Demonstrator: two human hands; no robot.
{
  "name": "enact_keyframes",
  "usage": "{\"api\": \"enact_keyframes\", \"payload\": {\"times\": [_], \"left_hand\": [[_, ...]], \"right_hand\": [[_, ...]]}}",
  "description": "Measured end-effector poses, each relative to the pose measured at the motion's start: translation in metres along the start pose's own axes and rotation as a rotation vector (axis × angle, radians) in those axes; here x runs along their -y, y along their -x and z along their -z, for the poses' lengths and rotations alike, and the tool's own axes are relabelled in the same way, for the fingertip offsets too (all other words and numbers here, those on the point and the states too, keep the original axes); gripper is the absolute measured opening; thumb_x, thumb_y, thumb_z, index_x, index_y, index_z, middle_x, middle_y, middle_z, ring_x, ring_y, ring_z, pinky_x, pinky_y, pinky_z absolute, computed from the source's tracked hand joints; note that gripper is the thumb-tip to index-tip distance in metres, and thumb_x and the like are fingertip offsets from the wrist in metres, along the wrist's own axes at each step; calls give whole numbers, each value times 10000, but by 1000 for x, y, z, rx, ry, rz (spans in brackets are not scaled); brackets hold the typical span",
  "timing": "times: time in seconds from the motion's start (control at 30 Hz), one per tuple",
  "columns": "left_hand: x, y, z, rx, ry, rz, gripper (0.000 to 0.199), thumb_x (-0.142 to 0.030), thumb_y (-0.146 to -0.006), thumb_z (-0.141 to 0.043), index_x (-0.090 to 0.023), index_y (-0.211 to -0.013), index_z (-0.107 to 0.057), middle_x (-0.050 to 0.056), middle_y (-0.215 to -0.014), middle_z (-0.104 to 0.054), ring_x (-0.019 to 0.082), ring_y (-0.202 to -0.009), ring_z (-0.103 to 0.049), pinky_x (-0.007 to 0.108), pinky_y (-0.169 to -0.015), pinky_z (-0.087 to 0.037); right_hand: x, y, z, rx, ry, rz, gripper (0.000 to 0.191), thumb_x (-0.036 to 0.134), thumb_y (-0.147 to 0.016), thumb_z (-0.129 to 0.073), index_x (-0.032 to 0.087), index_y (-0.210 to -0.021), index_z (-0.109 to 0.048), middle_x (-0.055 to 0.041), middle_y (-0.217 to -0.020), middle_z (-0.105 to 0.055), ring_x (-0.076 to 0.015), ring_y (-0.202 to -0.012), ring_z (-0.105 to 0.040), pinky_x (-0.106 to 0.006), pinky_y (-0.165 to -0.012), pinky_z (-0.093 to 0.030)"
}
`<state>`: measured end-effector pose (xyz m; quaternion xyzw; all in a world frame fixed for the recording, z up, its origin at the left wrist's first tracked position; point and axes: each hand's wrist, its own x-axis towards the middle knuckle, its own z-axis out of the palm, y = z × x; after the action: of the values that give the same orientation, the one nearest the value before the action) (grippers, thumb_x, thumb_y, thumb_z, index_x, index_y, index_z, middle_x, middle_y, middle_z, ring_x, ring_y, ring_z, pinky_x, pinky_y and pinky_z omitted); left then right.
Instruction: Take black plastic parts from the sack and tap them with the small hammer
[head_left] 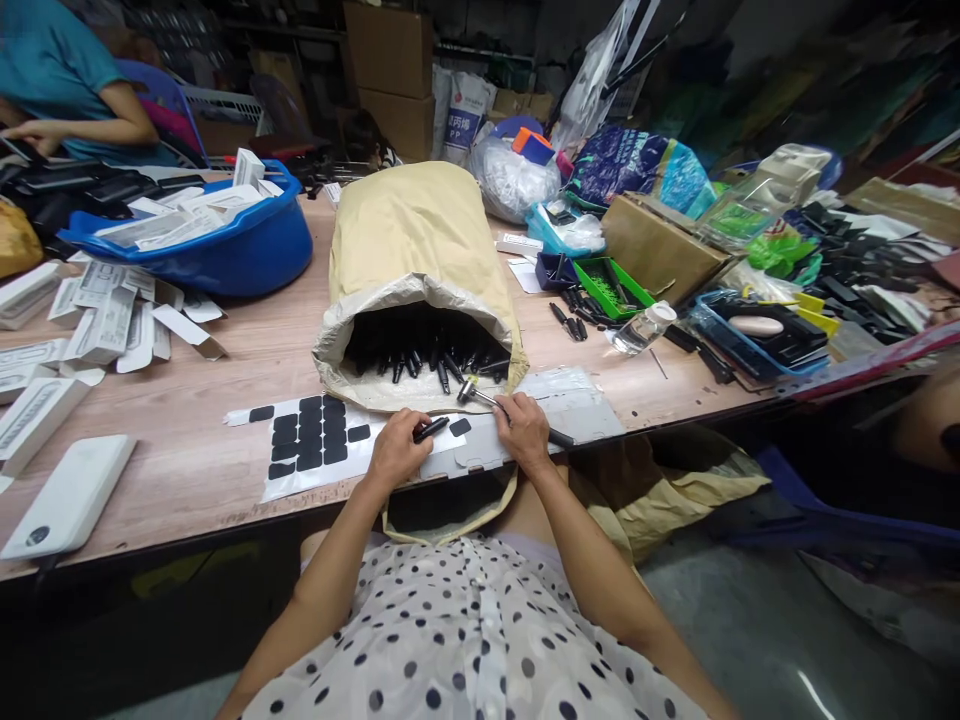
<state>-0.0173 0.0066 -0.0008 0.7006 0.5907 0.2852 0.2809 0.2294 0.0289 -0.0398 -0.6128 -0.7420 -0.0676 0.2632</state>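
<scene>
My left hand (401, 447) is closed on a short black piece (432, 429) just above the table's front edge. In my right hand (523, 432) is a small hammer (484, 397), its metal head pointing left toward the mouth of a large yellow sack (420, 225). The sack lies on its side with its opening facing me, and several black pen-like parts (444, 376) show inside. A white sheet with black rounded squares (310, 435) lies left of my left hand. Gray cardboard (574, 400) lies under and beside my right hand.
At left stand a blue basin (247, 245) of white boxes, loose boxes (101, 320) and a white power bank (69, 495). To the right are a green tray (613, 290), a clear bottle (643, 329) and a blue tray (757, 335). A person in teal (67, 80) sits back left.
</scene>
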Motion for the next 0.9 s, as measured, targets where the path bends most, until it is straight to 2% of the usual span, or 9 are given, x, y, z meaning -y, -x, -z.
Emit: {"api": "enact_keyframes", "payload": {"times": [0.17,0.3,0.4,0.47,0.6,0.73,0.9], "left_hand": [[7,8,-8,-9,-22,-53,193,-226,-764,-617,-237,-942,-691,34,-921,-669,229,-925,-606,353,-855,-506],[7,6,-11,-19,-29,-59,156,-248,-796,-640,-231,-937,-705,34,-907,-660,223,-916,-597,344,-852,-496],[7,5,-11,-5,-8,-30,133,-255,-815,-652,-234,-932,-714,29,-897,-657,221,-921,-597,336,-836,-491],[7,5,-10,0,9,-14,141,-243,-810,-665,-238,-939,-719,24,-890,-655,220,-929,-598,333,-834,-488],[7,4,-11,5,58,14,144,-216,-795,-682,-245,-931,-722,12,-877,-645,214,-939,-594,331,-849,-483],[6,2,-11,8,81,56,96,-183,-755,-705,-237,-834,-700,0,-851,-627,208,-928,-583,324,-842,-480],[3,0,-9,29,97,84,59,-197,-743,-709,-237,-782,-689,-7,-799,-592,203,-887,-572,313,-799,-478]], "right_hand": [[4,0,9,15,-71,-19,281,265,-968,-476,250,-1106,-720,-63,-868,-632,-213,-830,-544,-307,-747,-434],[26,11,22,16,-233,-50,353,287,-1007,-401,259,-1198,-696,-72,-944,-672,-211,-911,-611,-305,-799,-496],[45,22,32,79,-369,-21,371,285,-1014,-389,258,-1248,-675,-65,-1010,-698,-190,-948,-647,-281,-814,-521],[55,26,38,128,-421,3,367,275,-1009,-404,259,-1257,-674,-51,-979,-705,-173,-908,-659,-260,-790,-528],[66,27,51,169,-435,22,377,254,-1007,-404,275,-1259,-683,-28,-860,-678,-152,-793,-650,-234,-725,-523],[71,26,60,165,-445,52,381,254,-1014,-401,272,-1269,-683,-30,-852,-668,-146,-779,-650,-227,-710,-517],[72,32,56,177,-372,64,383,226,-992,-438,305,-1276,-683,-20,-837,-660,-145,-768,-648,-220,-683,-509]]}}
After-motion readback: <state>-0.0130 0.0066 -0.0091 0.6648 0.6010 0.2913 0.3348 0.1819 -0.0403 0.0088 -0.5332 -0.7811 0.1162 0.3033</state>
